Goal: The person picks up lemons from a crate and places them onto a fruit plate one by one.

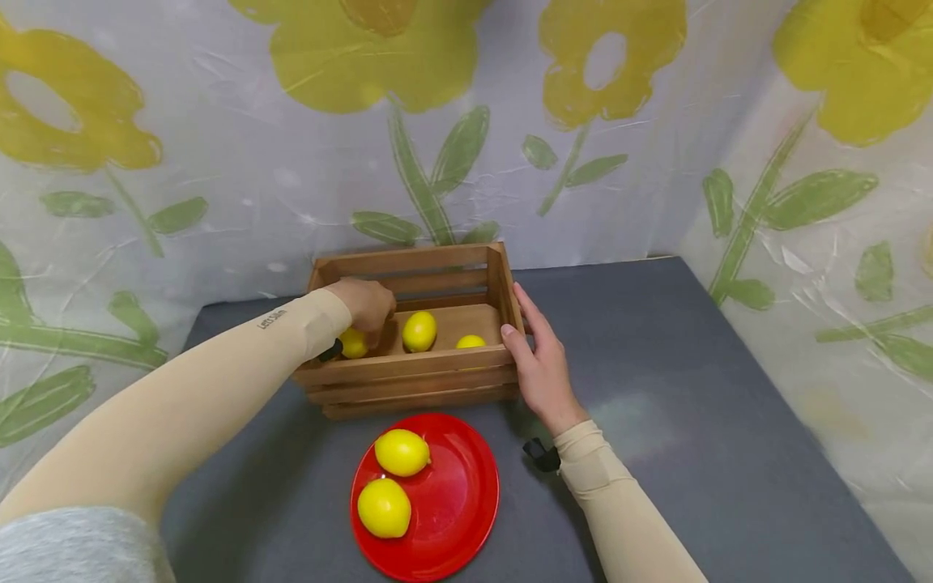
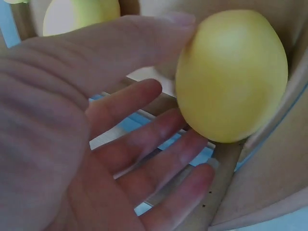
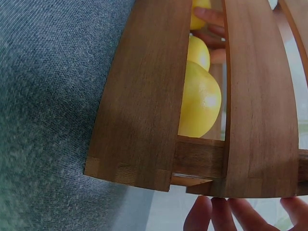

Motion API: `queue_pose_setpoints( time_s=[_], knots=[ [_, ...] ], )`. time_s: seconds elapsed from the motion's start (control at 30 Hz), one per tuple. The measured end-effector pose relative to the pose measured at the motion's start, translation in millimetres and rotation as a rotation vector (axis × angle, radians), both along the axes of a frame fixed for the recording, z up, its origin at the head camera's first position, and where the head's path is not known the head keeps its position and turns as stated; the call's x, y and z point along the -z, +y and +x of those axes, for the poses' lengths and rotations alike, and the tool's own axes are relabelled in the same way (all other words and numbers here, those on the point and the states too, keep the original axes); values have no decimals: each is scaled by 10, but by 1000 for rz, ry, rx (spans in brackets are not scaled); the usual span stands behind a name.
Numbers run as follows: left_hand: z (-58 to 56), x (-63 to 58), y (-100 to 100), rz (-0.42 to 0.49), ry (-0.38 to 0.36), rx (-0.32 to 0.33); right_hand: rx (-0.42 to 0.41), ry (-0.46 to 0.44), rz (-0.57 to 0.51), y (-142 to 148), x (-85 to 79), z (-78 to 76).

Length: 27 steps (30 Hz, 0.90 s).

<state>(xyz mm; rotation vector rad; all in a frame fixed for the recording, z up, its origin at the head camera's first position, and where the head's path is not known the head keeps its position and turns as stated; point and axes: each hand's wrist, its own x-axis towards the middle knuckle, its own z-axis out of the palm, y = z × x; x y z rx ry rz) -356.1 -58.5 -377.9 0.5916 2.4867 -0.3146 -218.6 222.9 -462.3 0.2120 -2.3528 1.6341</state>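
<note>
Inside the slatted wooden crate (image 1: 411, 395), my left hand (image 1: 364, 304) reaches down at the left end. A yellow lemon (image 2: 233, 77) lies there, with the thumb tip at its upper side and the loosely spread fingers close beneath it. Two more lemons sit in the crate, one mid-floor (image 1: 419, 332) and another (image 1: 470, 342) partly hidden by the front slats near the right end. My right hand (image 1: 541, 368) rests against the crate's right end, thumb at the rim and fingers extended along the outside; its fingertips touch the wood in the right wrist view.
In front of the crate a red plate (image 1: 455, 506) holds two lemons, one toward the back (image 1: 402, 452) and one nearer (image 1: 384, 508). Everything stands on a dark grey table (image 1: 678, 429). A flower-printed curtain (image 1: 255, 194) hangs behind and to the sides.
</note>
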Motion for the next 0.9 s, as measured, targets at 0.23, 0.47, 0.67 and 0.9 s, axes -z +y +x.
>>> queue_pose_setpoints(
  time_s=[0.23, 0.47, 0.67, 0.9],
  knots=[
    [-3, -18, -13, -2, -69, -45, -2, 2, -6, 7, 13, -7],
    [28, -75, 12, -19, -95, -45, 13, 14, -3, 23, 3, -15],
    [49, -94, 13, -62, -129, -8, 11, 6, -3, 20, 0, -10],
    [57, -99, -5, -108, -167, 41, 7, 5, -1, 4, 23, -22]
  ],
)
